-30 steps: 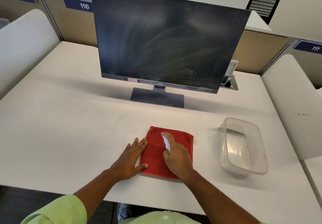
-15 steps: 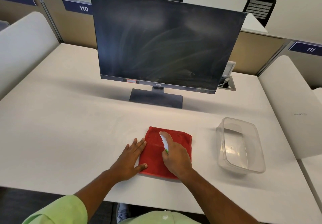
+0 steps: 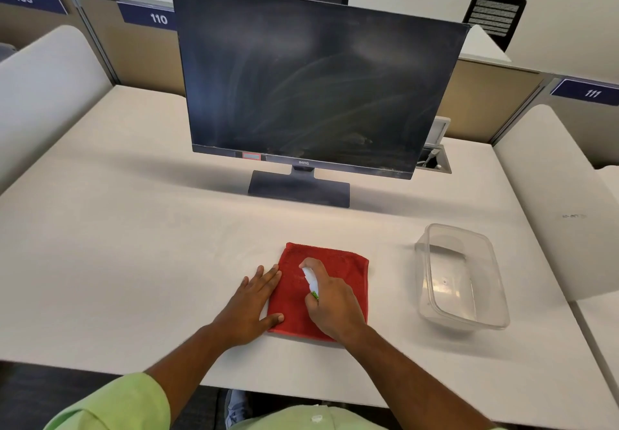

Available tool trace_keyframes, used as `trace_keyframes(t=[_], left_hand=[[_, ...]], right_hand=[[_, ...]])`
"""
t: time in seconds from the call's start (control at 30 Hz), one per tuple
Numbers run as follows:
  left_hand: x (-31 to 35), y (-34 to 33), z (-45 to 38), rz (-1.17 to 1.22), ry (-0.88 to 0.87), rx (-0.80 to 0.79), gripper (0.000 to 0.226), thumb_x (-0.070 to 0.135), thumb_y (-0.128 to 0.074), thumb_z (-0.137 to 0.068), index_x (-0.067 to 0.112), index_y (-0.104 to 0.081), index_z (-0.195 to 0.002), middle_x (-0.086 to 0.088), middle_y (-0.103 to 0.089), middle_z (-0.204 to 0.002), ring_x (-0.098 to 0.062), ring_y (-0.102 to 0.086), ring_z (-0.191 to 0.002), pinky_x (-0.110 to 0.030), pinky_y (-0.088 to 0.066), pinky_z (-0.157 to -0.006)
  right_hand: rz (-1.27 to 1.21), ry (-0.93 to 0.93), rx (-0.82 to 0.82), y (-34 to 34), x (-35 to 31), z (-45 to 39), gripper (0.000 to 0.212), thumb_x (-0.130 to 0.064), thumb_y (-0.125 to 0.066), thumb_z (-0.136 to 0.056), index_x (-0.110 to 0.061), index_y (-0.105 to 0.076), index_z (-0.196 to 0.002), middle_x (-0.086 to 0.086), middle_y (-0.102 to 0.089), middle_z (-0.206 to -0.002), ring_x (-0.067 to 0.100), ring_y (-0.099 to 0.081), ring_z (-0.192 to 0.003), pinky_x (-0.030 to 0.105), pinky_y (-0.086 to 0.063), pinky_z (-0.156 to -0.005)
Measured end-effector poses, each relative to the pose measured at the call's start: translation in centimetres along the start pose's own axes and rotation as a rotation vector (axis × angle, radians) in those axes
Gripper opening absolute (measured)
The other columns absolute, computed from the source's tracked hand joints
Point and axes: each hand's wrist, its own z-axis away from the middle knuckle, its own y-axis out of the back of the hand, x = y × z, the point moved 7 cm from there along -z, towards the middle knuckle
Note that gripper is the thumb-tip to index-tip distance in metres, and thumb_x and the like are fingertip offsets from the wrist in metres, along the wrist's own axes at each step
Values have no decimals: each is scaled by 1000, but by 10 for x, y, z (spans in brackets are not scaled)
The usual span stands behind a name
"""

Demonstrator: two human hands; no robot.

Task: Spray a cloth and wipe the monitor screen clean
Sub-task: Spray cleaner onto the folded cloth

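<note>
A folded red cloth (image 3: pixel 338 272) lies flat on the white desk (image 3: pixel 134 245) near its front edge. My left hand (image 3: pixel 254 302) rests flat at the cloth's left edge, fingers straight, thumb on the fabric. My right hand (image 3: pixel 331 302) hovers over the cloth and grips a small white spray bottle (image 3: pixel 311 280) with a green band, nozzle pointing down at the cloth, index finger on top. Behind stands the dark monitor (image 3: pixel 311 84), its screen streaked with smears and dust.
A clear plastic tub (image 3: pixel 459 275) sits to the right of the cloth. The monitor's base (image 3: pixel 298 188) stands mid-desk, with a cable port (image 3: pixel 433 160) behind its right corner. Padded dividers flank the desk on both sides; office chairs stand beyond the back partition.
Both hands and the cloth stay in place. The view has tilted slightly, so the scene sits a little lower in the frame.
</note>
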Motion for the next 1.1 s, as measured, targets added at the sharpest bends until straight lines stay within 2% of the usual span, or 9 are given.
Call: trace_keyframes(t=[0.13, 0.27, 0.33, 0.5, 0.63, 0.73, 0.87, 0.97, 1.1], left_hand=[[0, 0, 0, 2, -1, 0, 93, 63, -49, -97, 28, 6, -163, 15, 14, -168, -14, 18, -156, -34, 8, -123], [-1, -2, 0, -2, -3, 7, 93, 64, -49, -97, 28, 5, -163, 15, 14, -168, -14, 17, -156, -34, 7, -124], [-2, -3, 0, 1, -7, 10, 93, 65, -48, -96, 29, 5, -163, 17, 15, -167, -13, 18, -156, -34, 7, -123], [-6, -6, -2, -12, -4, 17, 93, 70, -45, -95, 32, 7, -163, 20, 16, -165, -12, 18, -155, -33, 8, -123], [-6, -7, -3, -15, -3, 19, 93, 71, -44, -95, 30, 5, -163, 19, 15, -166, -11, 19, -154, -33, 8, -122], [-5, -5, -3, -12, -3, 16, 94, 70, -44, -95, 30, 5, -163, 18, 15, -166, -10, 20, -153, -34, 8, -123], [-4, -4, -1, -5, -4, 15, 94, 69, -45, -95, 29, 4, -163, 17, 14, -166, -10, 19, -153, -35, 7, -123], [-4, -3, -2, -1, -1, 13, 94, 68, -47, -95, 29, 5, -163, 18, 15, -166, -10, 19, -153, -34, 8, -123], [-3, -3, -2, 7, -12, 22, 93, 66, -48, -96, 29, 4, -164, 19, 15, -166, -10, 19, -154, -33, 8, -123]], right_hand=[[-16, -7, 18, -3, 1, 3, 66, -21, -56, -101, -50, -29, -155, -5, -74, -93, 12, -65, -71, 24, -56, -71], [8, 2, -4, -4, 1, 3, 64, -18, -56, -98, -50, -32, -147, -7, -71, -85, 9, -61, -61, 18, -45, -58], [3, 1, -14, -5, 1, 5, 62, -17, -56, -96, -50, -33, -144, -8, -67, -81, 9, -58, -58, 19, -45, -54], [-15, 27, -47, -8, 4, 18, 70, -17, -56, -94, -53, -31, -150, -18, -54, -69, 5, -54, -52, 12, -34, -49], [1, 57, -128, -13, 12, 33, 66, -19, -57, -94, -52, -33, -145, -12, -65, -88, 5, -56, -59, 12, -35, -52], [10, 41, -129, -13, 17, 40, 63, -18, -58, -95, -52, -35, -144, -12, -64, -93, 5, -56, -62, 11, -35, -53], [-12, 50, -128, -11, 22, 46, 66, -18, -59, -97, -50, -36, -150, -9, -70, -100, 10, -62, -67, 13, -44, -58], [6, 85, -150, -11, 25, 51, 67, -18, -55, -92, -52, -34, -146, -9, -68, -91, 9, -57, -62, 17, -41, -57], [4, 59, -123, -12, 40, 59, 66, -19, -57, -93, -54, -31, -143, -8, -72, -101, 16, -66, -72, 34, -60, -69]])
